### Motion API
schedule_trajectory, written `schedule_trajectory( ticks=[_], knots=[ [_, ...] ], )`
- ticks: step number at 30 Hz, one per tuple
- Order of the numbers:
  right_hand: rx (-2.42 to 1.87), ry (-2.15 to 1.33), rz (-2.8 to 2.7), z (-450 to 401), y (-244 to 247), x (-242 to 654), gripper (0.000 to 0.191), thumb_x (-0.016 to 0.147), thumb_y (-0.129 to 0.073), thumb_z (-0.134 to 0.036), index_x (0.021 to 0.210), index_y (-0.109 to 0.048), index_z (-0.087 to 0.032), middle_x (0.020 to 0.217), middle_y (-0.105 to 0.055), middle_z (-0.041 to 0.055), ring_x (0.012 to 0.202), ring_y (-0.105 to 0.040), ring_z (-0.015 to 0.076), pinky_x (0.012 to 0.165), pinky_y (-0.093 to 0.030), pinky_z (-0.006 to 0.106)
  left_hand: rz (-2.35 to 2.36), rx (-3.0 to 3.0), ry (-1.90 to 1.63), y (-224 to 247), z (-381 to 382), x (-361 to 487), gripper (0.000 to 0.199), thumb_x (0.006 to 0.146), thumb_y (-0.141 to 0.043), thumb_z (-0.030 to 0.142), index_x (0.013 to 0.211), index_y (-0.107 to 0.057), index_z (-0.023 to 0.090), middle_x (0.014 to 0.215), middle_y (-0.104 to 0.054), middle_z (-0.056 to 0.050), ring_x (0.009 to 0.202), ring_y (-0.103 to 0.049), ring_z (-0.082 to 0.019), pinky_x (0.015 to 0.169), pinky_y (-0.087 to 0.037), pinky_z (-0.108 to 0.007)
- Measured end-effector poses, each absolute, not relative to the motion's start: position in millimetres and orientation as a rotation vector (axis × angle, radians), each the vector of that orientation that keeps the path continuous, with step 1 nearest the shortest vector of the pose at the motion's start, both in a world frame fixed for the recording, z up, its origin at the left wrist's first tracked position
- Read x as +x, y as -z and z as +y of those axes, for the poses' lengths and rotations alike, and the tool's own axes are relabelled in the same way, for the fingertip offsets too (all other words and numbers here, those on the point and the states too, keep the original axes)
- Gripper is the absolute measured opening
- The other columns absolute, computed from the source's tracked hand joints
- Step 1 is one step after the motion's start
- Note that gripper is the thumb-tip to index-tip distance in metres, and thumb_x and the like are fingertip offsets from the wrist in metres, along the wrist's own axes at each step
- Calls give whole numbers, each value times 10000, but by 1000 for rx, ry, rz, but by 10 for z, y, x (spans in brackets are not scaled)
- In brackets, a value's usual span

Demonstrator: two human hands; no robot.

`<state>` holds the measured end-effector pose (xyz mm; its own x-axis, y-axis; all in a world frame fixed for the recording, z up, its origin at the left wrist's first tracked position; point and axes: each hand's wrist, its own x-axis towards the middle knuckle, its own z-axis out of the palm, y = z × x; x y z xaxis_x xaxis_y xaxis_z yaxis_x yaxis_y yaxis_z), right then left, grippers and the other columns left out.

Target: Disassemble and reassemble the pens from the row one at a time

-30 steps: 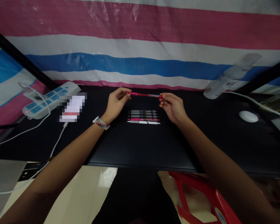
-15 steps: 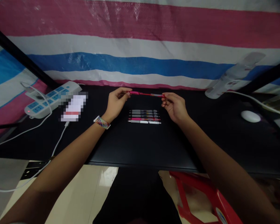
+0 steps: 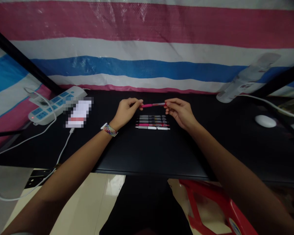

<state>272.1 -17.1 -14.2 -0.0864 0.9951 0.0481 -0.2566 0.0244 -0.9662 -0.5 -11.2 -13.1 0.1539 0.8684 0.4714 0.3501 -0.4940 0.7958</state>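
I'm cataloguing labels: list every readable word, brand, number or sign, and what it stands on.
No text is readable.
Phone screen: pixelated, unreadable.
Translucent bottle: dark marks, too blurred.
Oval sticker on red stool: too small and blurred.
Held pink pen and row of pens: any print is too small.

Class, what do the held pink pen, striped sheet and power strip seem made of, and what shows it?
Pink pen: probably plastic, smooth; its right part looks translucent.
Striped sheet: apparently plastic, somewhat glossy, given its creases and bright glints.
Power strip: likely hard plastic, judging by its smooth white casing.
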Motion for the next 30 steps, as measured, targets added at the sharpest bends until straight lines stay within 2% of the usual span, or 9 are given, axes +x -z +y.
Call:
schedule_trajectory(
  ticks=[3,6,12,17,20,21,23,26,30],
  knots=[
    [-931,-1355,-1145,-192,147,2692,223,792,-998,-341,939,-870,-233,837,-764,39,749,-674,165,738,-632,359,1186,1956,-1300,108,-151,21,470,1112,-647,511,756,-726,215,687,-723,-15,680,-658,-158,715,-498,-313],
    [-941,-1340,-1128,-182,163,2685,226,800,-996,-351,945,-868,-233,832,-764,37,755,-681,167,747,-641,359,1177,1902,-1299,90,-168,32,479,1139,-586,539,821,-735,213,674,-697,-10,658,-641,-151,697,-478,-310],
    [-952,-1334,-1097,-153,186,2702,218,809,-997,-349,943,-863,-242,851,-770,43,780,-698,174,775,-657,369,1132,1904,-1298,96,-156,24,203,981,-811,390,886,-773,214,773,-730,-12,696,-641,-145,671,-459,-293],
    [-940,-1343,-1130,-176,172,2695,272,794,-1017,-384,952,-854,-235,851,-767,39,778,-698,174,787,-659,376,1195,1959,-1232,87,-155,21,482,1109,-644,473,715,-719,206,606,-625,4,597,-581,-133,627,-453,-291],
    [-939,-1343,-1094,-183,168,2685,279,769,-1027,-384,933,-860,-232,840,-774,39,768,-695,169,761,-654,356,1110,1889,-1307,93,-150,30,177,1001,-807,371,945,-774,206,786,-722,-10,721,-680,-143,682,-525,-278],
    [-935,-1344,-1081,-183,167,2682,281,762,-1031,-382,928,-862,-231,835,-775,39,764,-694,166,753,-651,347,1072,1848,-1331,98,-147,32,172,964,-844,335,1062,-771,213,853,-744,-14,764,-711,-147,704,-549,-275],
    [-922,-1352,-1067,-181,164,2679,285,756,-1037,-379,927,-867,-229,832,-776,37,759,-694,159,744,-647,332,1019,1768,-1335,109,-136,31,267,988,-819,340,1210,-728,224,859,-743,-5,736,-721,-140,686,-567,-267],
    [-918,-1356,-1064,-184,155,2676,257,773,-1025,-361,926,-865,-231,834,-773,35,763,-697,155,746,-646,327,984,1721,-1306,120,-119,19,268,1054,-742,410,1245,-699,227,759,-692,20,599,-646,-120,597,-538,-257],
    [-942,-1350,-1056,-194,147,2662,189,809,-987,-325,917,-857,-242,839,-771,35,773,-694,163,758,-651,343,990,1775,-1379,122,-109,14,443,890,-931,312,1272,-718,240,970,-749,-24,756,-698,-131,705,-577,-270]
  ],
)
